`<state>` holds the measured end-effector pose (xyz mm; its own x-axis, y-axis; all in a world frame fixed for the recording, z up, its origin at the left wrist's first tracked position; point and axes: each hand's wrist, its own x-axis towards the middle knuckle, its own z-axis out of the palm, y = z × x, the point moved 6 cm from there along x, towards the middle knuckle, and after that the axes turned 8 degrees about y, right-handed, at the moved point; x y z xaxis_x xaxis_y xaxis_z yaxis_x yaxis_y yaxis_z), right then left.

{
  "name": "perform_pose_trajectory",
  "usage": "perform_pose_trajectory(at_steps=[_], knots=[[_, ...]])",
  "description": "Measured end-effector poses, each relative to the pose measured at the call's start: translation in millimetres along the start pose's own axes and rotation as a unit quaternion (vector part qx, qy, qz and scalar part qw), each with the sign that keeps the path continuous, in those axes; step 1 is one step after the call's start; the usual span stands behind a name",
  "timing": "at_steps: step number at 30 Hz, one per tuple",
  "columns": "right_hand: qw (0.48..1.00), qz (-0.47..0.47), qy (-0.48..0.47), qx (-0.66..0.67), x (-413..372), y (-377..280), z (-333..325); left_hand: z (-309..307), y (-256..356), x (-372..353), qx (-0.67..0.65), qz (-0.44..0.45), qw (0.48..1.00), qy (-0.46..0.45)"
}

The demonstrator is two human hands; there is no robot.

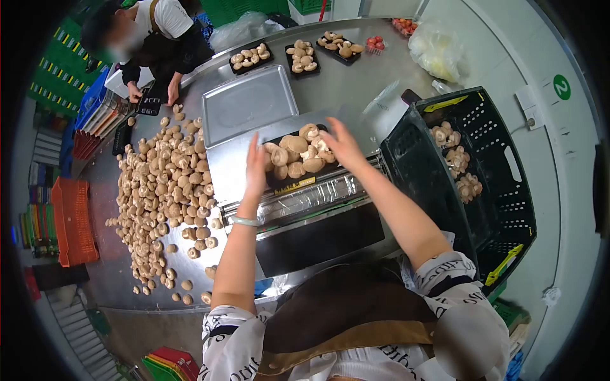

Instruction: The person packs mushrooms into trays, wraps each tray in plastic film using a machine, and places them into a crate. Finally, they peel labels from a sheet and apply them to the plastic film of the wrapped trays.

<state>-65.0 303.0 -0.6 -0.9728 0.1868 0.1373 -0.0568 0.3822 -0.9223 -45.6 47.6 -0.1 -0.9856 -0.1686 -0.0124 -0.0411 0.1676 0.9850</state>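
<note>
A black tray [271,182] heaped with brown mushrooms [296,145] sits on the metal top of the wrapping machine in front of me. My left hand [255,170] is at the tray's left side, fingers stretched out and pointing away from me. On the opposite side, my right hand [344,146] has its fingers apart, close by the tray's upper right corner and the mushrooms there. Just on my side of the tray lies a roll of clear film [305,202] across the machine.
Loose mushrooms [166,184] are piled on the steel table at left. An empty metal tray [249,105] and several filled trays [302,58] stand beyond. A black crate [502,209] with packed mushrooms is at right. Across the table, a person holds a black tray [149,105].
</note>
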Motion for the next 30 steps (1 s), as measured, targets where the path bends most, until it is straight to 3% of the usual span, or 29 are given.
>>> perform_pose_trajectory(at_steps=[2, 3, 6, 7, 9, 11, 12, 16, 19, 20, 22, 23, 24, 26, 30], knots=[[0.994, -0.074, 0.016, -0.080, -12, -15, -45, -30, -10, 2, 0.019, 0.025, 0.999, 0.031], [0.988, -0.083, 0.009, -0.130, -22, -17, -65, -50, 12, -15, 0.067, 0.020, 0.996, 0.055], [0.953, -0.065, 0.003, -0.295, -59, -10, -106, -108, 2, -57, 0.227, 0.042, 0.957, 0.178], [0.935, -0.053, -0.010, -0.351, -71, -9, -111, -111, 12, -75, 0.340, 0.020, 0.921, 0.190], [0.916, -0.044, -0.006, -0.399, -89, -6, -102, -97, 13, -97, 0.464, 0.145, 0.855, 0.183], [0.910, -0.055, -0.010, -0.412, -100, 9, -75, -81, -7, -104, 0.492, 0.077, 0.850, 0.174], [0.927, -0.056, -0.025, -0.371, -99, 13, -64, -72, -3, -107, 0.494, 0.075, 0.844, 0.198], [0.970, -0.039, -0.085, -0.223, -87, 20, -60, -78, -39, -94, 0.375, -0.026, 0.923, 0.086], [0.962, 0.078, -0.185, -0.185, -82, 20, -77, -101, -30, -92, 0.327, -0.061, 0.939, 0.087], [0.964, 0.070, -0.180, -0.184, -79, 19, -77, -104, -9, -95, 0.421, 0.009, 0.902, 0.095], [0.966, 0.059, -0.173, -0.180, -78, 17, -72, -101, 1, -96, 0.409, 0.030, 0.906, 0.106], [0.974, 0.060, -0.121, -0.182, -74, 15, -74, -98, 5, -94, 0.404, 0.042, 0.907, 0.111], [0.979, 0.060, -0.067, -0.184, -66, 11, -77, -88, 10, -92, 0.371, 0.122, 0.910, 0.137], [0.986, 0.022, 0.020, -0.163, -51, 8, -83, -72, 0, -75, 0.298, 0.075, 0.941, 0.143], [0.999, 0.024, -0.017, -0.026, -28, 30, -31, -30, -20, -39, 0.110, -0.041, 0.991, 0.069]])
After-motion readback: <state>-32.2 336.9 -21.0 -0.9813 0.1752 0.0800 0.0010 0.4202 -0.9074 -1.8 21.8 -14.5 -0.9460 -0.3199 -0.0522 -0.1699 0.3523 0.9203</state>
